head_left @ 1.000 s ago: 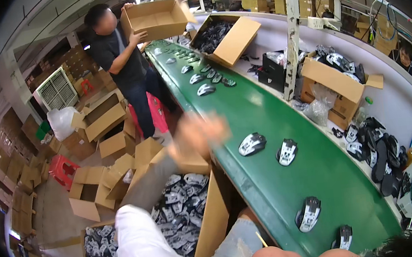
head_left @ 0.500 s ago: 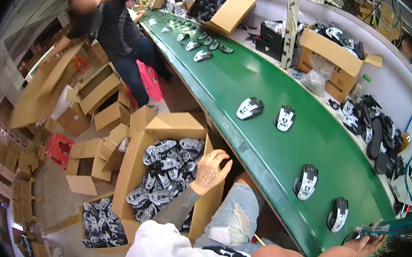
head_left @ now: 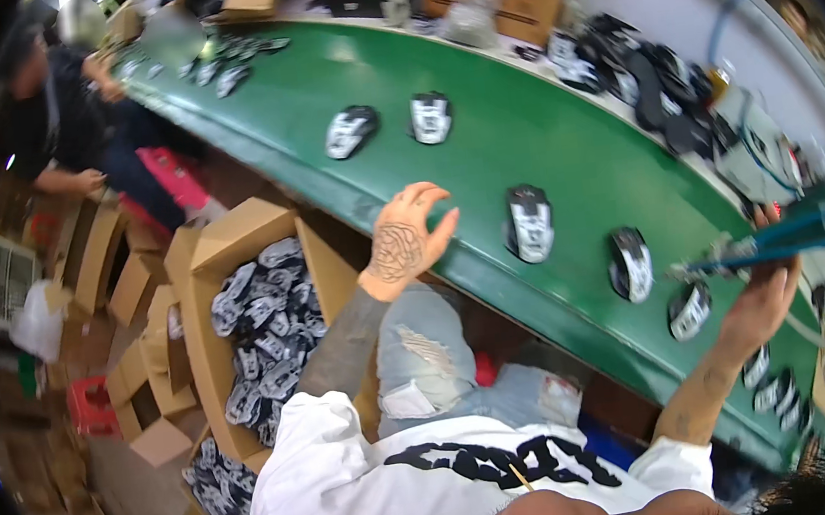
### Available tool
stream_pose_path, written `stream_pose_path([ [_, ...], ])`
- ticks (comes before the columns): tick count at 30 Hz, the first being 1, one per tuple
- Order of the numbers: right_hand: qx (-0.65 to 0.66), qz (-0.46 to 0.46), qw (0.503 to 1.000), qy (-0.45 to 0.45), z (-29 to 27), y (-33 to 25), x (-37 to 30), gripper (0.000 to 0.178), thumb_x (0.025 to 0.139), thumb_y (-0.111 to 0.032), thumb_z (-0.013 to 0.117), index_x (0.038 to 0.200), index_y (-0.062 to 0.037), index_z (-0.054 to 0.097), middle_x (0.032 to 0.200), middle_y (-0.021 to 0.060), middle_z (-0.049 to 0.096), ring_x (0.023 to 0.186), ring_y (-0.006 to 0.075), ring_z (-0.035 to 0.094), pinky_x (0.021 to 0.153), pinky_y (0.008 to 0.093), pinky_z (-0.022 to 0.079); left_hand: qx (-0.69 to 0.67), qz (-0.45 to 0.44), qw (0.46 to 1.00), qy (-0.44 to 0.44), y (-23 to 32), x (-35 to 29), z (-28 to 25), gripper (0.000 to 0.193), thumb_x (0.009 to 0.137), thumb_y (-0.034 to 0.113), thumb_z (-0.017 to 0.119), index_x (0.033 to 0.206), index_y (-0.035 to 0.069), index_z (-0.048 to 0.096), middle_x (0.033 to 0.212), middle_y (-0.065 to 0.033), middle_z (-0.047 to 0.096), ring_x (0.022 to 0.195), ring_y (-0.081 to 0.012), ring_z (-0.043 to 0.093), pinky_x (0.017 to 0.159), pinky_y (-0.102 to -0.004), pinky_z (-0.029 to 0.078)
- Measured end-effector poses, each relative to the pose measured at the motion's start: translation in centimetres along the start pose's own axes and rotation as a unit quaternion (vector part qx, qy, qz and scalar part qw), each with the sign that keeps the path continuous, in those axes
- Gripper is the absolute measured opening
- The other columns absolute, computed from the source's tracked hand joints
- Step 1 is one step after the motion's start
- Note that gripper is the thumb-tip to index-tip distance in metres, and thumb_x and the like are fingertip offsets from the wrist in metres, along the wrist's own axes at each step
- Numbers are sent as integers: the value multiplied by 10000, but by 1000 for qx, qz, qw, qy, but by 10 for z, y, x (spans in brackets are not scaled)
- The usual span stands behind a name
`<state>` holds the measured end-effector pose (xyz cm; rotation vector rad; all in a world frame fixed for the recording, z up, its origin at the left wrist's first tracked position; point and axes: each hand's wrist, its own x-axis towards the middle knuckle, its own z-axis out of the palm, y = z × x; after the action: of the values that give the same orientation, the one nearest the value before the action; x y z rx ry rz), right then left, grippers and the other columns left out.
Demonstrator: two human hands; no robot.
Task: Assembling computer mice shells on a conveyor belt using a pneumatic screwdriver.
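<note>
My left hand hovers over the near edge of the green conveyor belt, its fingers apart and nothing in them. At the right, my right hand is wrapped round a long teal tool with a thin metal tip, which looks like a powered screwdriver; blur hides its details. Just below the tip sits a black and silver computer mouse. Another mouse lies to its left, and a third mouse farther left. Beyond my left hand are two more, a mouse and a mouse.
A cardboard box full of mouse parts stands left of my knees. Several mice lie right of my right forearm. Dark mouse parts are heaped along the far ledge. A person sits at the belt's far left.
The view has swung right and down. My left hand has moved from above the box to the belt's edge. My right hand has come up with the teal tool in it.
</note>
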<state>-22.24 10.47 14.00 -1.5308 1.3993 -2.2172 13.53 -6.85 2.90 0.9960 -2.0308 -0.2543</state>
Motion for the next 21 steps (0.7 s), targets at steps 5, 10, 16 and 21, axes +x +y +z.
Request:
stream_pose_path([
  [5, 164, 108, 977, -78, 11, -26, 34, 727, 900, -525, 434, 1322, 63, 368, 1186, 227, 533, 1066, 315, 540, 975, 415, 399, -35, -17, 998, -56, 5, 7, 41, 275, 830, 241, 639, 1026, 52, 603, 1031, -132, 595, 938, -334, 578, 806, -409, 477],
  [10, 233, 191, 952, -58, 39, -43, 38, 978, 820, -770, 267, 1257, 92, 415, 809, 182, 553, 618, 221, 517, 606, 332, 422, -15, -39, 986, -160, 46, 7, 77, 660, 784, 490, 656, 1219, 22, 495, 1005, -206, 561, 903, -374, 567, 787, -436, 480],
  [16, 293, 155, 940, -76, 47, -43, 30, 983, 810, -789, 211, 1161, 93, 466, 649, 110, 496, 488, 182, 435, 511, 299, 366, 126, -3, 980, -153, 83, 21, 113, 745, 697, 485, 709, 1289, 98, 476, 973, -234, 537, 862, -373, 569, 764, -449, 494],
  [21, 298, 152, 941, -53, 44, -48, 35, 990, 805, -795, 188, 1126, 97, 475, 635, 107, 491, 474, 172, 429, 497, 297, 372, -674, -346, 612, -229, 34, 49, 96, 520, 808, 317, 583, 1271, 91, 516, 1085, -212, 591, 883, -325, 601, 758, -410, 515],
])
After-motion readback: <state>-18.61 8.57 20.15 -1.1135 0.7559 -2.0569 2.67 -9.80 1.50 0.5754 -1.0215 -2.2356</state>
